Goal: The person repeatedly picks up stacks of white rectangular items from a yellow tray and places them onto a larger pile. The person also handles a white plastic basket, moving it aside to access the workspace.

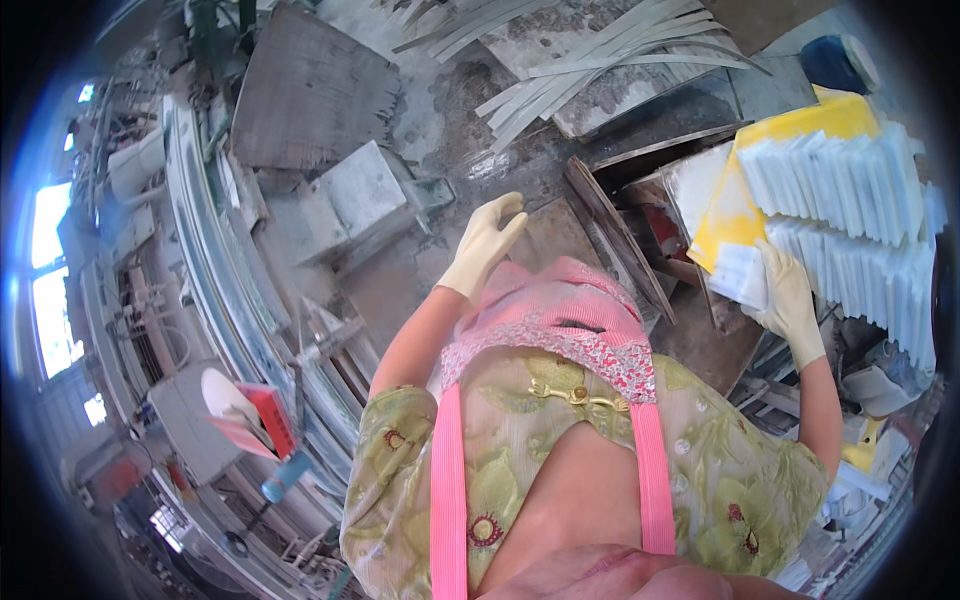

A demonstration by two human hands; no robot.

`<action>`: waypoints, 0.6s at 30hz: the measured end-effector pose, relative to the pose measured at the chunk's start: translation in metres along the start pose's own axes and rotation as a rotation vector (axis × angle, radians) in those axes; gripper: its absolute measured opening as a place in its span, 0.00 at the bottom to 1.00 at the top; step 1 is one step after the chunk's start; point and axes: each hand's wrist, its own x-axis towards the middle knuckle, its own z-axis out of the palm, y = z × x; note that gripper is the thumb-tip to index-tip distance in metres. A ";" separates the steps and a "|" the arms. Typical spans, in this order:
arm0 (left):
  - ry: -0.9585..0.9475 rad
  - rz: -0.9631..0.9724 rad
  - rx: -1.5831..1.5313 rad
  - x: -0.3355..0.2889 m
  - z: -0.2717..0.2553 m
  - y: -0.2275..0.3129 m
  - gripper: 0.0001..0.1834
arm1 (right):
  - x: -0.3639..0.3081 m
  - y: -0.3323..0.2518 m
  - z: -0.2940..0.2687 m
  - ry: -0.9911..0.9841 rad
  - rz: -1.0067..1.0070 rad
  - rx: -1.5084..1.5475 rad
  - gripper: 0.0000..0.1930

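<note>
White slabs: my right hand clamps their ends; left hand empty, fingers bent, apart. Best squeeze softly, evenly.

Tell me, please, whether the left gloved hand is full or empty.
It looks empty: the left hand has its fingers loosely curled, with nothing visible between them and the thumb.

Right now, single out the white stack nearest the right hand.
The small stack at the lower end of the yellow surface, against the right hand; both long rows extend farther right.
</note>
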 end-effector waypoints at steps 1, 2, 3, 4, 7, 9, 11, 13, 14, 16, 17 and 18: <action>-0.014 -0.048 0.013 0.008 -0.009 -0.002 0.29 | 0.001 -0.003 -0.002 -0.054 0.058 -0.007 0.50; -0.058 -0.064 -0.001 0.020 -0.015 -0.003 0.29 | 0.000 -0.005 -0.004 -0.006 0.034 -0.054 0.47; -0.102 -0.080 -0.002 0.035 -0.021 -0.002 0.29 | 0.000 -0.006 -0.004 -0.018 0.055 -0.047 0.47; -0.140 -0.083 -0.005 0.053 -0.026 -0.001 0.29 | 0.000 -0.007 -0.004 -0.030 0.076 -0.038 0.46; -0.246 -0.008 0.086 0.116 -0.029 0.010 0.28 | 0.002 -0.010 -0.003 -0.056 0.139 -0.006 0.46; -0.316 0.115 0.139 0.158 -0.030 0.023 0.27 | 0.004 -0.015 -0.003 -0.070 0.185 0.043 0.45; -0.365 0.202 0.197 0.202 -0.035 0.044 0.26 | 0.008 -0.024 -0.004 -0.092 0.254 0.030 0.45; -0.407 0.244 0.243 0.235 -0.039 0.061 0.25 | 0.010 -0.037 -0.006 -0.091 0.310 -0.016 0.49; -0.455 0.248 0.190 0.255 -0.043 0.070 0.24 | 0.011 -0.044 -0.007 -0.107 0.372 -0.030 0.50; -0.427 0.313 0.235 0.302 -0.046 0.093 0.21 | 0.014 -0.060 -0.011 -0.089 0.502 0.018 0.52; -0.418 0.351 0.255 0.326 -0.047 0.102 0.20 | 0.016 -0.068 -0.014 -0.080 0.589 0.052 0.51; -0.422 0.385 0.249 0.355 -0.051 0.113 0.17 | 0.019 -0.078 -0.017 -0.036 0.637 0.060 0.53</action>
